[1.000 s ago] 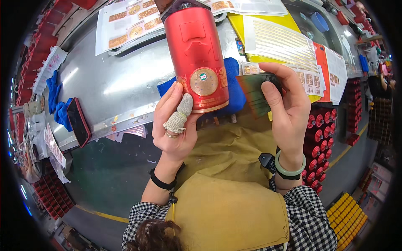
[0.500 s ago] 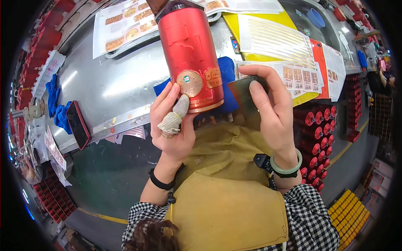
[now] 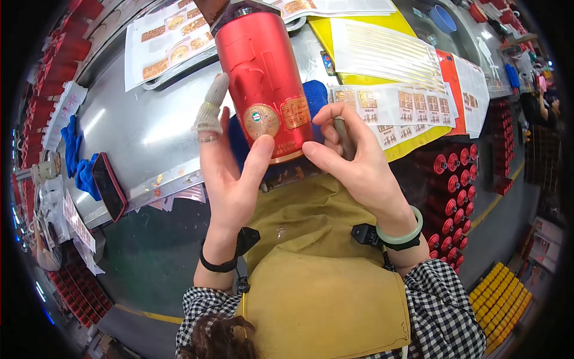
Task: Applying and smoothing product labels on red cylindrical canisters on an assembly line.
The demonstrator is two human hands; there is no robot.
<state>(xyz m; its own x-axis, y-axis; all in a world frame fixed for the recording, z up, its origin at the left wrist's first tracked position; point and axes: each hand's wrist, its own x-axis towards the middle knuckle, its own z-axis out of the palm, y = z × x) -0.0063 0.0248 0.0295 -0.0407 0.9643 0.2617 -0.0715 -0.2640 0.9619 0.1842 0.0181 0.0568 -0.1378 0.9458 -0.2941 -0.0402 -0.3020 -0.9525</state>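
Note:
A tall red cylindrical bottle [image 3: 257, 78] lies with its base toward me on a blue cloth [image 3: 315, 99] at the metal table's [image 3: 137, 131] near edge. It carries a round gold sticker [image 3: 260, 121] and a square gold sticker [image 3: 295, 112]. My left hand [image 3: 230, 167] cups its left side, thumb by the round sticker; a cloth cot covers the index finger. My right hand [image 3: 353, 158] touches the base at the right and pinches a small dark flat tool [image 3: 341, 134].
Sheets of gold stickers [image 3: 394, 102] lie right of the bottle on yellow and red backing. More label sheets [image 3: 164, 39] lie at the back left. A dark phone [image 3: 109, 185] and blue cloths [image 3: 75, 152] sit at the left edge. Red bottles fill racks [image 3: 451, 179] on my right.
The bottle has turned, and a square gold sticker now shows beside the round one. My left hand opened flatter against the bottle, and my right hand moved down to its base.

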